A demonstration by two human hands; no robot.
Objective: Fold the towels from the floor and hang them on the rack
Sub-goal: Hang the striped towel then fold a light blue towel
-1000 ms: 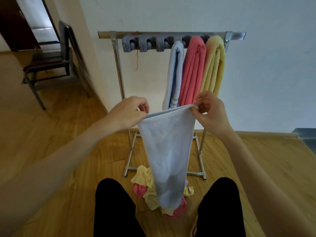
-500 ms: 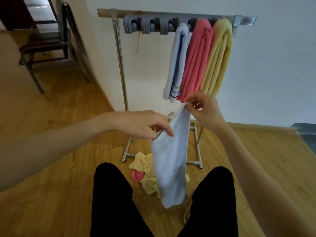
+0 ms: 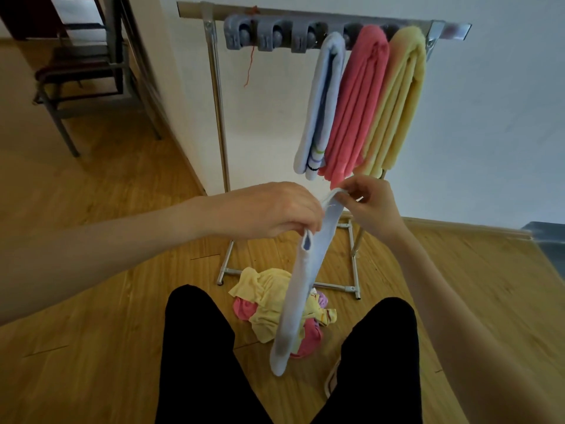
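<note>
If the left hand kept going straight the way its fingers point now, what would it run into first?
Most likely the right hand. The left hand points rightward along the light blue towel that both pinch, and only the towel's top edge lies between them. Depth is uncertain.

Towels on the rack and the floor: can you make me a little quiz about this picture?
1. True or false: three towels hang on the rack.
2. Which hands hold the pale blue towel? A) left only B) right only C) both
3. Fill in: the pile of towels lies on the ____.

Key: 1 true. 2 C: left hand and right hand both pinch it. 3 floor.
</note>
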